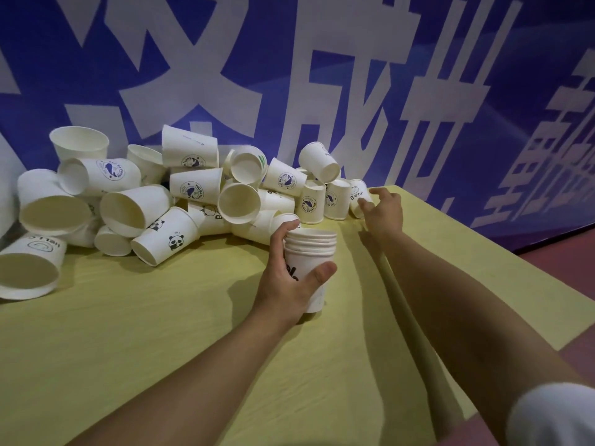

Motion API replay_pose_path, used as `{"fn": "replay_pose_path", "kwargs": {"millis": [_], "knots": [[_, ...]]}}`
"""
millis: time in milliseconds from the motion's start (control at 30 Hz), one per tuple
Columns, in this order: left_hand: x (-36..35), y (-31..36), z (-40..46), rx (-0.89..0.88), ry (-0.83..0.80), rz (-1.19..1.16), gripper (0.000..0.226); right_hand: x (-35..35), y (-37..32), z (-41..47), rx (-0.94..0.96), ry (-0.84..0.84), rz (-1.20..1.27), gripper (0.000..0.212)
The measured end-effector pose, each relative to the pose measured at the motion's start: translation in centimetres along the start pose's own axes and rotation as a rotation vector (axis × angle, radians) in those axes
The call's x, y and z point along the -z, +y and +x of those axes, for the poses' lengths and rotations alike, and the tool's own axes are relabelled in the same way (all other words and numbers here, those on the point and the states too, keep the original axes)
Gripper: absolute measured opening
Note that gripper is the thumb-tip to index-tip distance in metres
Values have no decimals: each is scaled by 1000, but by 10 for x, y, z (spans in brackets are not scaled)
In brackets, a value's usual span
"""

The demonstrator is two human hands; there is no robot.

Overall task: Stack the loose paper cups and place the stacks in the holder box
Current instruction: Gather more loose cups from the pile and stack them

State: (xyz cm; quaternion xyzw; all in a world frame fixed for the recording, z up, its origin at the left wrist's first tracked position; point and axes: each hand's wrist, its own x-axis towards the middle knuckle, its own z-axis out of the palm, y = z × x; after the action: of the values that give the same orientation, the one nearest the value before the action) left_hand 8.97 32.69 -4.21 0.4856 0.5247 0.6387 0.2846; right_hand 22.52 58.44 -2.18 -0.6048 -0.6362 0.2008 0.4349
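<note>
Stock: your left hand point(291, 278) grips 1 short stack point(310, 252), perhaps 5 cups; your right hand point(383, 209), fingers spread, reaches the "Bear" cup point(359, 196). Pile point(154, 201) unstacked on table point(145, 317); holder box unseen.

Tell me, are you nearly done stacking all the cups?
Not nearly. Done so far: one short stack of nested cups, which the left hand grips upright on the yellow table. Happening now: the right hand reaches with spread fingers for the Bear cup. Left: the big pile of loose cups. No holder box is in view.
</note>
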Motion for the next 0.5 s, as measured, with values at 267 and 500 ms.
{"fn": "replay_pose_path", "kwargs": {"millis": [267, 500], "knots": [[0, -1, 0, -30, -19, 10, 83, -20, -7, 11, -64, 16, -11, 42], [1, 0, -1, -16, -31, -13, 82, 4, -7, -9, -155, 161, 123, 45]]}}
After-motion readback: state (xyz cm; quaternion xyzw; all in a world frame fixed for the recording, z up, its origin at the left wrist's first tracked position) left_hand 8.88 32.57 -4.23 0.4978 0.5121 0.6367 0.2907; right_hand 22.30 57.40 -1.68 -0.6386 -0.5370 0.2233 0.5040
